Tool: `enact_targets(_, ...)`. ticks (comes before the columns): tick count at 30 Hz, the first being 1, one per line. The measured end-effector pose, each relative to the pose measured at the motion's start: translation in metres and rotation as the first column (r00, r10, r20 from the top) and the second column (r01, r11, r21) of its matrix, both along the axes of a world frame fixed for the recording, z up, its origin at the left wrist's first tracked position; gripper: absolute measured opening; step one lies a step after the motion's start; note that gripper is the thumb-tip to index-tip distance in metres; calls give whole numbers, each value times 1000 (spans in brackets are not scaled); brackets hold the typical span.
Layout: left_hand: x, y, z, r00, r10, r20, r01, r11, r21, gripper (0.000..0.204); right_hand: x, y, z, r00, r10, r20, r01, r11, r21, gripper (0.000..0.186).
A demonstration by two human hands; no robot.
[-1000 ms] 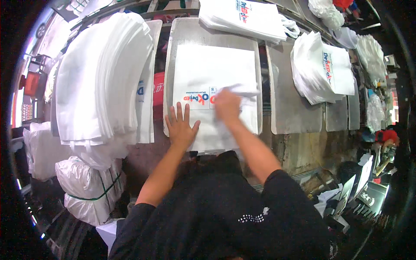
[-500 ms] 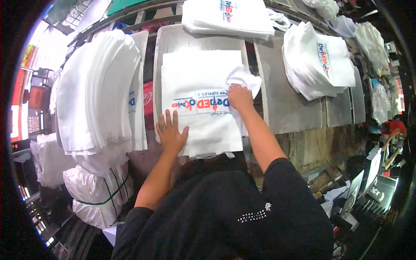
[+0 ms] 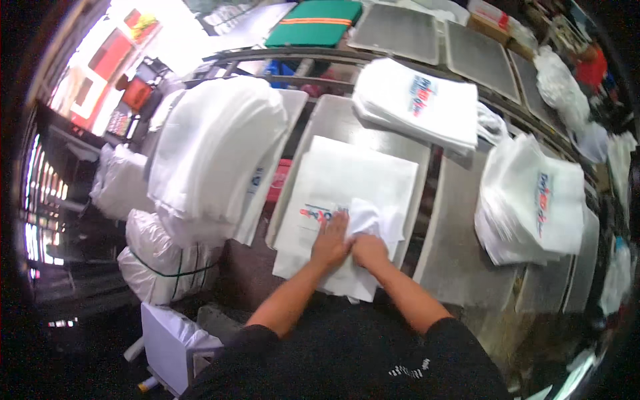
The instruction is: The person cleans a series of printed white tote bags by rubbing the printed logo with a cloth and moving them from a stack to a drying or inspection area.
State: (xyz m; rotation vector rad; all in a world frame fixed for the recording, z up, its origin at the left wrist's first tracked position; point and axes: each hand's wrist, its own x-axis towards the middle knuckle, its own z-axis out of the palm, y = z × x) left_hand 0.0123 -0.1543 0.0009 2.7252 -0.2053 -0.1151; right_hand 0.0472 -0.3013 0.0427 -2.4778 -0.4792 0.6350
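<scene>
The white rectangular fabric sheet (image 3: 360, 167) lies on a grey flat board (image 3: 330, 120), under my hands. My right hand (image 3: 370, 251), clenched on a crumpled white cloth (image 3: 365, 217), sits nearer the sheet's lower edge than half a second ago. My left hand (image 3: 331, 245), palm down, fingers straight, has come in from the left edge to beside it, covering part of the blurred red-and-blue lettering (image 3: 317, 213). Similar lettering marks a white fabric stack (image 3: 413, 103) beyond.

My bag (image 3: 363, 170) is wht w/ red & blue print (image 3: 311, 213), the cloth (image 3: 365, 215) also wht, board (image 3: 333, 119) grey, my shirt (image 3: 347, 347) blk w/ wht marks (image 3: 409, 369), pad (image 3: 313, 33) grn w/ orange stripe (image 3: 311, 21).
</scene>
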Motion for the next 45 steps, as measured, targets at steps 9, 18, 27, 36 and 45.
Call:
enact_targets(9,6,-17,21,1000,-1,3,1,989,149,87,25,-39,-13,998,38,51,-36,999,-23,27)
enact_targets(18,-1,-17,18,1000,1,-18,2,981,196,87,11,-36,-23,977,-46,207,47,999,-2,20)
enact_targets(27,-5,-12,-2,998,-32,51,15,955,295,89,-5,-34,-25,998,-55,9,55,988,-141,31)
enact_targets(36,18,48,17,997,2,71,-7,998,70,70,30,-20,-5,962,-272,-21,265,951,-159,27)
enact_targets(45,7,79,-1,994,4,111,-16,994,109,79,22,118,-1,981,-190,-42,183,975,-126,22)
